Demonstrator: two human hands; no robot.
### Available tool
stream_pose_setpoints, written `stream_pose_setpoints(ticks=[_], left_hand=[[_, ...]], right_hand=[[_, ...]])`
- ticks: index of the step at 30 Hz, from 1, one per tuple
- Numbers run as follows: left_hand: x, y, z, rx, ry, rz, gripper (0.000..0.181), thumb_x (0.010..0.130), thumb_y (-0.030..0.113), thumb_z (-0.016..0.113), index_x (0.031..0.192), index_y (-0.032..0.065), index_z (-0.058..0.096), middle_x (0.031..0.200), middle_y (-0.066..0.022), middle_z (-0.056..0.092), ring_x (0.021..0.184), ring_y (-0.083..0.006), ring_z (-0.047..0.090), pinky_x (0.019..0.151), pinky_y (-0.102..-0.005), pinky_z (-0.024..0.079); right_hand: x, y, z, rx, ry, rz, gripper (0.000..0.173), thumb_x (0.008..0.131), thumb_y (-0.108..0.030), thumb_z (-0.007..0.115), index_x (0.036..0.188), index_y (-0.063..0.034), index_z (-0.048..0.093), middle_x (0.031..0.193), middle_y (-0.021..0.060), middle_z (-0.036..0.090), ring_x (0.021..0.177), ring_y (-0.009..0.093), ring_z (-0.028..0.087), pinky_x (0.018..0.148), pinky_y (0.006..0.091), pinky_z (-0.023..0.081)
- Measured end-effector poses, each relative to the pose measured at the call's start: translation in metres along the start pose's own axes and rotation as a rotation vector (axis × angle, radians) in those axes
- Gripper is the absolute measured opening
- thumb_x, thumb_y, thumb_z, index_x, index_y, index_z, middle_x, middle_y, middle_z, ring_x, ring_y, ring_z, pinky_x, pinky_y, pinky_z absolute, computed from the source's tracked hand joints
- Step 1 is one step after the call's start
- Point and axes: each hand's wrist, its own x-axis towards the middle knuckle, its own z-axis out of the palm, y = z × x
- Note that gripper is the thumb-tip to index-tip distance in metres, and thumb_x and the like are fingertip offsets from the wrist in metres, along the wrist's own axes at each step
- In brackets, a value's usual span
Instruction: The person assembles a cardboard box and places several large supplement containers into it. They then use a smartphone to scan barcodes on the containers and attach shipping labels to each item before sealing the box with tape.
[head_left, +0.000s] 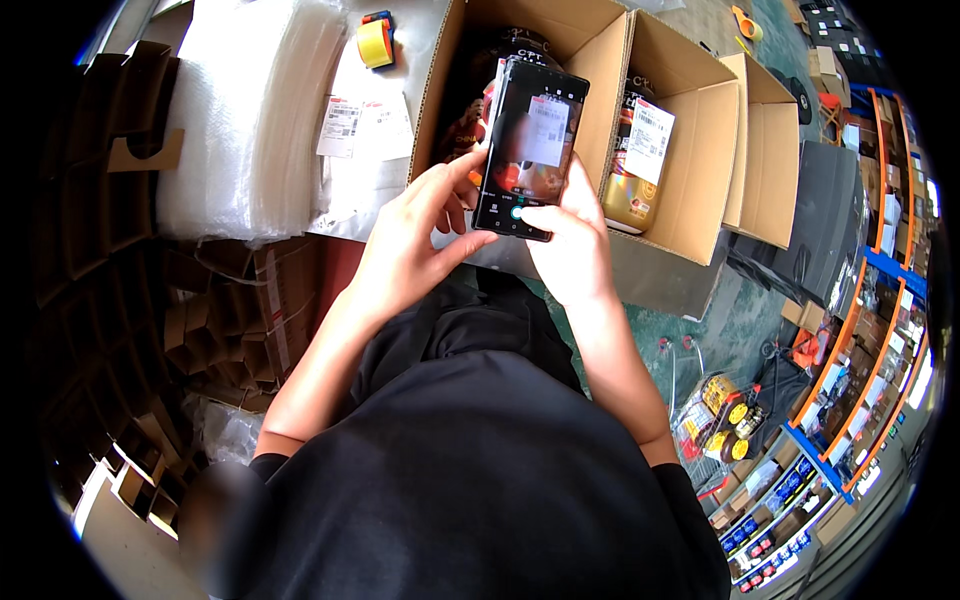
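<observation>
A black smartphone (559, 176) is held upright between my hands over an open cardboard box (592, 52), its screen showing a camera view of a label. The fingers of my left hand (401, 236) grip its left edge, with the thumb at the lower corner. My right hand (574, 251) holds the other side, thumb over the round shutter button. Behind the phone, a dark printed tub (465, 135) lies in the box, partly hidden. A second open carton (694, 165) to the right holds a black-and-gold tub (630, 199) bearing a white label (651, 139).
Stacked bubble-wrap sheets (240, 112), printed labels (341, 126) and a tape dispenser (375, 43) lie left on the metal table (487, 259). Another open carton (772, 165) stands farther right. Folded cartons (217, 330) crowd the lower left. A shopping cart (705, 427) and shelving (889, 262) stand right.
</observation>
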Motion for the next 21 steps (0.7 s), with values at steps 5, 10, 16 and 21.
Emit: stream_pose_setpoints(ticks=[5, 10, 16, 21], left_hand=[[0.012, -0.002, 0.001, -0.01, -0.018, 0.028, 0.081, 0.078, 0.005, 0.085, 0.15, 0.0069, 0.048, 0.1, -0.0071, 0.06, 0.075, -0.0174, 0.059, 0.07, -0.0312, 0.053], [0.018, -0.001, 0.001, -0.014, -0.029, 0.035, 0.08, 0.078, 0.004, 0.085, 0.149, 0.0064, 0.049, 0.099, -0.0064, 0.059, 0.075, -0.016, 0.058, 0.069, -0.0301, 0.052], [0.02, 0.0, 0.001, -0.005, -0.018, -0.013, 0.08, 0.072, 0.0, 0.087, 0.146, 0.0043, 0.056, 0.097, -0.0034, 0.064, 0.079, -0.0109, 0.058, 0.072, -0.0265, 0.051], [0.019, -0.008, 0.0, 0.02, -0.052, 0.042, 0.082, 0.077, 0.005, 0.086, 0.15, 0.0066, 0.05, 0.097, -0.0038, 0.058, 0.075, -0.0135, 0.056, 0.069, -0.0283, 0.051]], right_hand=[[0.008, -0.007, -0.001, -0.005, 0.017, -0.014, 0.07, 0.082, 0.012, 0.052, 0.149, -0.0027, 0.04, 0.138, 0.012, 0.058, 0.127, 0.022, 0.058, 0.107, 0.0377, 0.048], [0.009, -0.008, -0.003, -0.042, 0.036, -0.029, 0.072, 0.08, 0.008, 0.053, 0.15, -0.001, 0.038, 0.139, 0.0147, 0.057, 0.129, 0.027, 0.057, 0.111, 0.0442, 0.046], [0.011, -0.003, -0.009, -0.06, 0.01, -0.058, 0.071, 0.081, 0.01, 0.052, 0.149, 0.0001, 0.037, 0.139, 0.015, 0.057, 0.13, 0.026, 0.056, 0.111, 0.042, 0.045], [0.009, 0.001, -0.008, -0.022, 0.046, -0.037, 0.073, 0.08, 0.012, 0.051, 0.15, 0.0011, 0.036, 0.14, 0.0151, 0.056, 0.131, 0.025, 0.056, 0.113, 0.0412, 0.043]])
